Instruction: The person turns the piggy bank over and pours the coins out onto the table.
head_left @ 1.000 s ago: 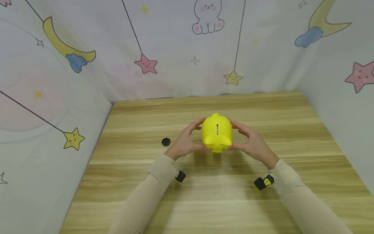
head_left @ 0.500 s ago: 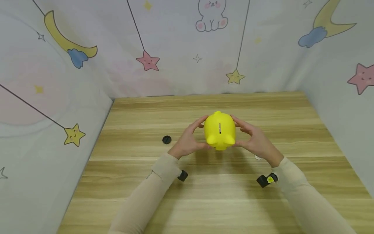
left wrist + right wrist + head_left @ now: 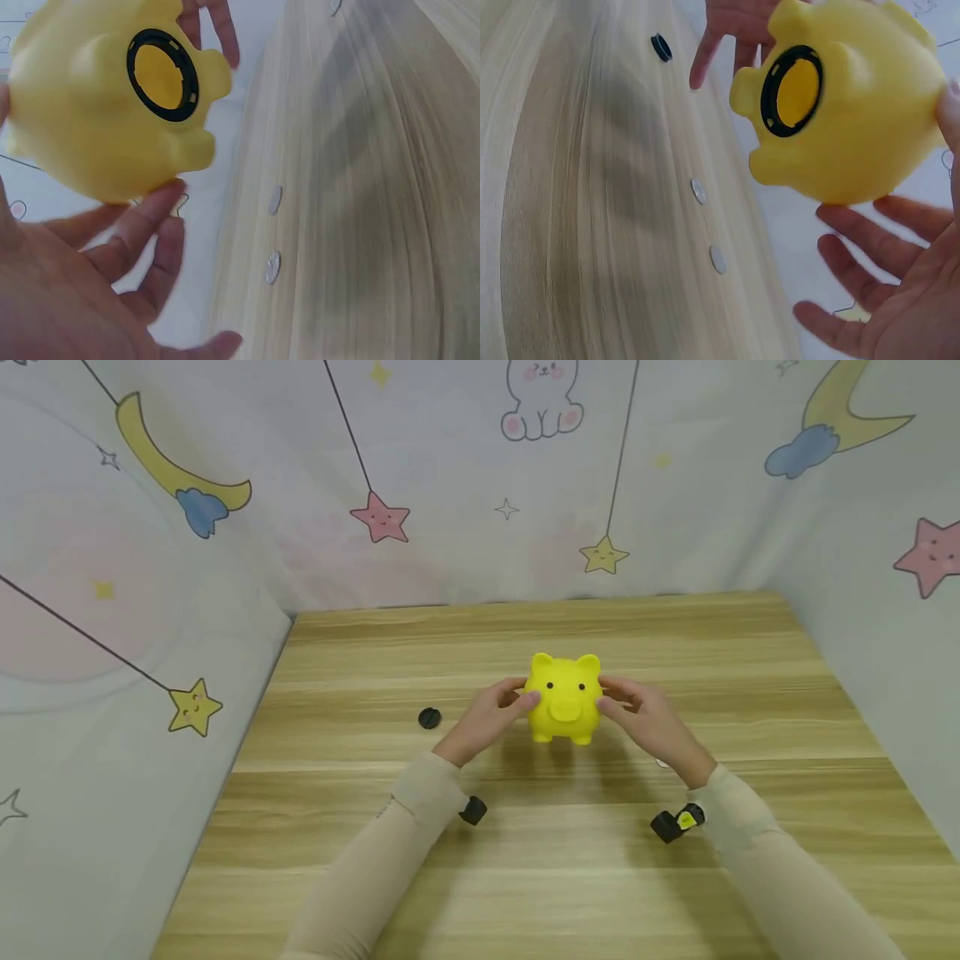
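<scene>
A yellow piggy bank (image 3: pixel 564 693) is held up above the table, its face toward the head camera. My left hand (image 3: pixel 487 720) grips one side, thumb by the cheek. On the opposite side my right hand (image 3: pixel 656 727) grips it in the same way. Both wrist views show the belly, where a black ring (image 3: pixel 767 112) surrounds an uncovered round hole. Beneath the bank, two silver coins lie apart on the wood, a nearer coin (image 3: pixel 273 267) and a farther coin (image 3: pixel 275 200). The head view hides these two behind the bank and hands.
A round black cap (image 3: pixel 429 718) lies on the wooden table (image 3: pixel 375 668), left of my left hand. Another coin (image 3: pixel 663 763) lies beside my right wrist, partly covered by it. Printed fabric walls (image 3: pixel 450 468) enclose the table at the back and sides.
The piggy bank has tilted: its slotted top faced the head camera before, and now its face does. Both hands have turned with it, keeping their hold. The coin by the right wrist came into view.
</scene>
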A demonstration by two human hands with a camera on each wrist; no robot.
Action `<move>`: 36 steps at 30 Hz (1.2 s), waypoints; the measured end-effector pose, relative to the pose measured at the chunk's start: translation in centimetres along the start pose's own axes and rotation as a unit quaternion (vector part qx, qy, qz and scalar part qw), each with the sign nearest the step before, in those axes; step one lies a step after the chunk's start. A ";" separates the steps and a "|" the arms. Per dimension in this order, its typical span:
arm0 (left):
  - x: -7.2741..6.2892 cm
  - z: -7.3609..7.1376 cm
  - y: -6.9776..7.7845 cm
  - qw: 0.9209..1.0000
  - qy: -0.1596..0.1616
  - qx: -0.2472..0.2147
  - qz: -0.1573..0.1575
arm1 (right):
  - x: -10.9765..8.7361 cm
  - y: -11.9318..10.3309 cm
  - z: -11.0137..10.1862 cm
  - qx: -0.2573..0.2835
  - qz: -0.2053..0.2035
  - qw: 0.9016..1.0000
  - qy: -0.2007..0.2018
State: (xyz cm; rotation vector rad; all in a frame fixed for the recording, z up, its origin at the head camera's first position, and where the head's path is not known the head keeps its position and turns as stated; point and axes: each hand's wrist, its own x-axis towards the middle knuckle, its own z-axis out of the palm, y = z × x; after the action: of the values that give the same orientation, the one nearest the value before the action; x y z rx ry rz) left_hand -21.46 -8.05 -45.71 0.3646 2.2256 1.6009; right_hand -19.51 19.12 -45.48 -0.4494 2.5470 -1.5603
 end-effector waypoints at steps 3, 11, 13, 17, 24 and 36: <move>0.1 0.5 0.3 0.999 0.015 0.006 -0.041 | 0.3 -0.1 0.6 -0.009 0.028 1.000 0.006; 0.0 0.9 0.7 0.995 0.034 0.003 -0.089 | 0.9 -0.7 1.5 -0.020 0.083 0.996 0.026; -0.1 1.0 0.6 0.995 0.030 0.001 -0.091 | 0.9 -0.8 1.6 -0.015 0.089 0.996 0.023; -0.2 1.1 0.5 0.996 0.028 0.007 -0.088 | 0.7 -0.9 1.5 -0.007 0.094 0.995 0.020; 0.1 1.1 1.2 0.998 0.024 -0.013 -0.059 | 0.7 -1.0 0.7 0.007 0.068 0.998 0.016; 0.8 -0.1 2.4 0.998 0.025 -0.054 0.018 | 1.6 -2.0 -0.4 0.041 0.015 0.998 0.033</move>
State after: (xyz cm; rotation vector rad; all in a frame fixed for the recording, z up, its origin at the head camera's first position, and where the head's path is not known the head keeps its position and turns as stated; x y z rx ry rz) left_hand -22.22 -7.00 -43.56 0.3405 2.1688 1.7591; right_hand -20.75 18.11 -43.49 -0.3548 2.5118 -1.6893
